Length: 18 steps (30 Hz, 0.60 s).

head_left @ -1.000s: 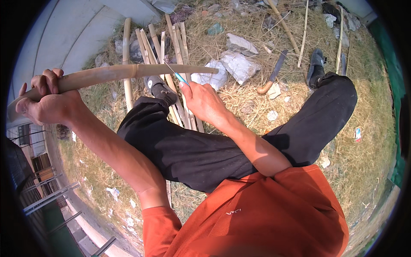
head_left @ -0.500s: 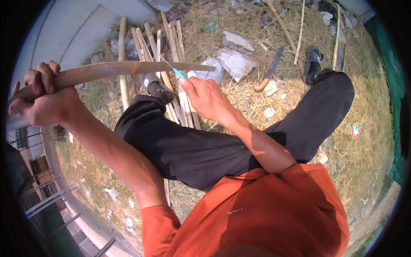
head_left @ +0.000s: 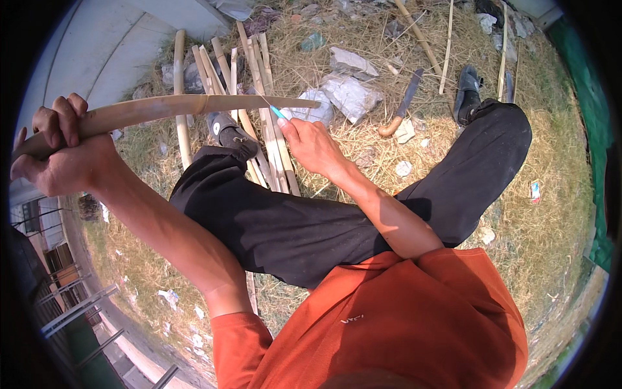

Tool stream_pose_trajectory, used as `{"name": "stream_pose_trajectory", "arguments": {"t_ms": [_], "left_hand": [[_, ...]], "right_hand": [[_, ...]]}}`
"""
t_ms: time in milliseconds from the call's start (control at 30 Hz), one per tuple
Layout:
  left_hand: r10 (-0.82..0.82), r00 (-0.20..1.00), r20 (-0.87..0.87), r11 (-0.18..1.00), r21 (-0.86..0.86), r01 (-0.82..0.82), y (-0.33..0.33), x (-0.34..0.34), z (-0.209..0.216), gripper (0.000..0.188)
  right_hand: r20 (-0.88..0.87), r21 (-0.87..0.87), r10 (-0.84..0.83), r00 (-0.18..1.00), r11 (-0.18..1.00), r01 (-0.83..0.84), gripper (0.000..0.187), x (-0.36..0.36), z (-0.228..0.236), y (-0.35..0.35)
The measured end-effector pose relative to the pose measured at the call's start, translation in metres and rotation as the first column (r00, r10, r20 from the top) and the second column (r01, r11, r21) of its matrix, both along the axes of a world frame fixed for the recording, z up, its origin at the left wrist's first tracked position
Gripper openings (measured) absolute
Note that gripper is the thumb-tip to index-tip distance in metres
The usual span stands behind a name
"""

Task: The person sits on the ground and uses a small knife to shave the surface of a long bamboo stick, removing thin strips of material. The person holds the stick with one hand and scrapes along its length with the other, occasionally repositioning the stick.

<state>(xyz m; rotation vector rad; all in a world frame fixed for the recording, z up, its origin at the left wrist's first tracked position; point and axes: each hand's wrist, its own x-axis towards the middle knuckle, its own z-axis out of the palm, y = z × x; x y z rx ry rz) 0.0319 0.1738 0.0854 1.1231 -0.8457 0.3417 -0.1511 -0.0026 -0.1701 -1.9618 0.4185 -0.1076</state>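
My left hand (head_left: 61, 146) is wrapped round the wide end of a long split bamboo strip (head_left: 146, 109), which stretches rightward to a narrow pointed tip. Near that tip, my right hand (head_left: 312, 144) grips a small thin-bladed tool (head_left: 277, 113) by its turquoise handle. The tool's thin end meets the bamboo or passes just in front of it; which of the two I cannot tell. Much of the handle is hidden inside my fingers.
Several bamboo pieces (head_left: 269, 126) lie beside my left shoe (head_left: 230, 135). A large knife (head_left: 406, 100) with a wooden handle rests on the dry grass, right of white rocks (head_left: 350, 97). A green sheet (head_left: 586, 142) edges the right side; a pale wall (head_left: 116, 48) stands far left.
The thin-bladed tool has slid a little toward the bamboo strip's narrow tip and lies at a slightly different angle. My left hand keeps its hold; the whole view has shifted slightly.
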Motion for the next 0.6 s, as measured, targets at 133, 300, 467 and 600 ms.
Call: {"name": "stream_pose_trajectory", "arguments": {"t_ms": [133,300,467,600], "left_hand": [[-0.010,1.000,0.012,1.000,0.006,0.010,-0.003,-0.005,0.002,0.048],[-0.056,0.998,0.015,0.998,0.020,0.056,-0.001,-0.007,0.002,0.035],[-0.063,0.997,0.049,0.998,0.031,0.062,-0.008,-0.011,0.003,0.026],[-0.086,0.996,0.020,0.996,0.029,0.086,-0.002,-0.009,0.002,0.024]], "right_hand": [[-0.221,-0.008,-0.017,0.975,1.000,0.015,0.062,0.004,-0.069,-0.024],[-0.180,0.120,0.013,0.984,0.993,0.009,0.069,-0.003,-0.033,-0.023],[-0.288,-0.014,-0.066,0.955,0.998,0.064,0.071,0.001,-0.084,-0.026],[-0.218,0.045,-0.026,0.976,0.998,0.037,0.070,-0.005,-0.057,-0.027]]}}
